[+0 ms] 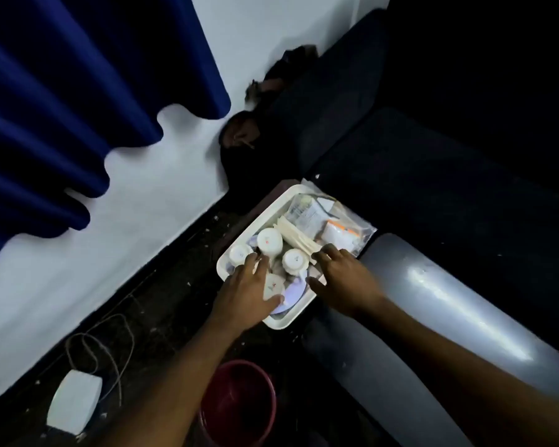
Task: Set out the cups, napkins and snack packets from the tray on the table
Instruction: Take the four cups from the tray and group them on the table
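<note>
Two hands: both yours, over the tray's near end.
Tray [239, 250]: white, loaded, sofa [433, 188] just beside its right edge.
Left hand [246, 295]: fingers spread among upturned cups [269, 241]; grip, cannot tell.
Right hand [342, 279]: fingers spread, on napkins [296, 237].
Snack packets [329, 224]: far corner, overhanging the rim.
Bucket [239, 404]: red, on the floor near you.

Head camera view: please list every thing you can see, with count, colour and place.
white rectangular plastic tray: one, centre
white upturned cups: at least three, in tray
cream paper napkins: a stack, in tray
clear plastic snack packets: several, tray's far end
blue curtain: one, upper left
dark red bucket: one, bottom centre
white box with cable: one, lower left
left hand: over cups
right hand: on tray's right side
</note>
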